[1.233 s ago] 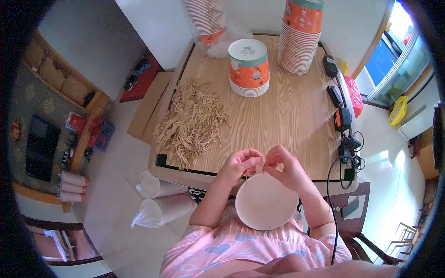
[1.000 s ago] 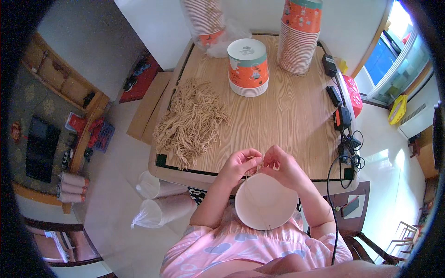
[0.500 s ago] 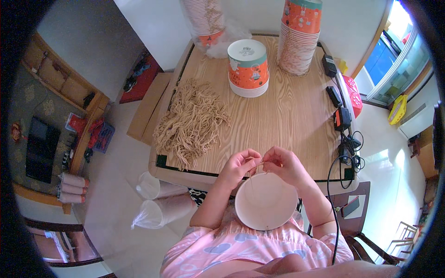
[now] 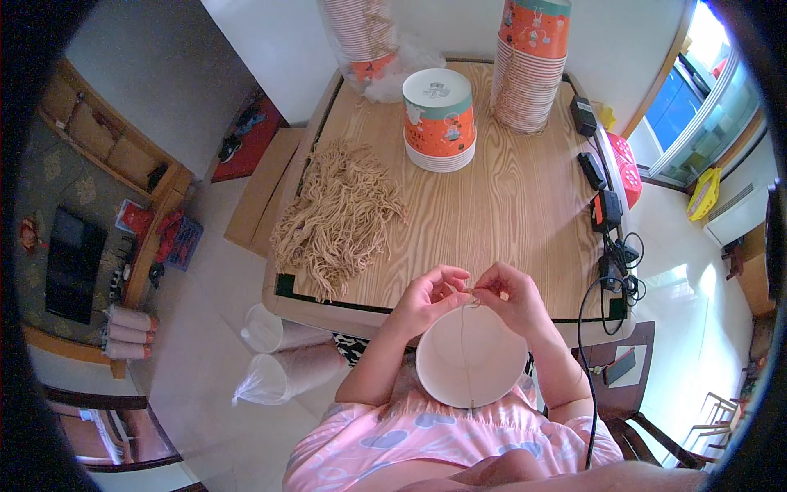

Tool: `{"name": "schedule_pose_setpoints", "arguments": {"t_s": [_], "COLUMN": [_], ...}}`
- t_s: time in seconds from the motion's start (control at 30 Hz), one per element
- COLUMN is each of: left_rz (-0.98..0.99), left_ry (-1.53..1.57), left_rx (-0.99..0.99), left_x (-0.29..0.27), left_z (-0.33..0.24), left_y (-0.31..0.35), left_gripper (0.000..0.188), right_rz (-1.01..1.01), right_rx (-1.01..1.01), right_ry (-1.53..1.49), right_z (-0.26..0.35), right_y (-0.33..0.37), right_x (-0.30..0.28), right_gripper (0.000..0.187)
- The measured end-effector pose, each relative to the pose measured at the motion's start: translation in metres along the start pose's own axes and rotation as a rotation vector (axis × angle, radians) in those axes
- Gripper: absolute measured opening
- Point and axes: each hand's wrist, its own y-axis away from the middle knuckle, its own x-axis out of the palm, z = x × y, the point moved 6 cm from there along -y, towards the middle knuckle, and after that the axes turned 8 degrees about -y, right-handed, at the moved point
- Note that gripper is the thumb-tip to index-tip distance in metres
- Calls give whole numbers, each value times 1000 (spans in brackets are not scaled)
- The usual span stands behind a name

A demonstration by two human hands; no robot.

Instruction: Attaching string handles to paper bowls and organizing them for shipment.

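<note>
A white paper bowl (image 4: 471, 357) rests against my lap at the table's near edge, its open side facing up. My left hand (image 4: 428, 300) and my right hand (image 4: 510, 297) meet at the bowl's far rim. Both pinch a thin tan string (image 4: 464, 344) that runs down across the bowl's inside. On the table's left part lies a loose heap of tan string pieces (image 4: 336, 217).
A wooden table (image 4: 508, 213) carries a short stack of orange bowls (image 4: 439, 121), a tall stack (image 4: 531, 66) and a bagged stack (image 4: 361, 41) at the back. Chargers and cables (image 4: 607, 221) lie along the right edge. Bagged cup stacks (image 4: 283, 361) lie on the floor at left.
My hands have shifted slightly at the bowl's rim while working the string. The bowl stays in my lap and the table is as before.
</note>
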Motion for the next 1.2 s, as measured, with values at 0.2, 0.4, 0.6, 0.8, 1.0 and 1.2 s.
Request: {"name": "schedule_pose_setpoints", "arguments": {"t_s": [0.2,0.4,0.6,0.8,1.0,1.2], "left_rz": [61,-4,67,10,6,-51], "left_ry": [-20,-44,-30,-54,-96,-1], "left_rx": [-72,-23,-52,-59,-6,20], "left_x": [-1,0,8,-1,-1,-7], "left_z": [12,5,6,7,2,0], "left_y": [0,0,-1,0,-2,-3], "left_gripper": [13,12,14,12,11,17], "right_rz": [-7,5,14,12,41,38], "right_rx": [-6,8,-11,5,-140,-9], "right_ry": [35,76,60,87,58,73], "right_z": [6,4,6,9,16,8], "right_y": [3,5,6,6,0,-5], "right_x": [1,0,2,2,10,9], "right_gripper": [12,14,14,16,19,14]}}
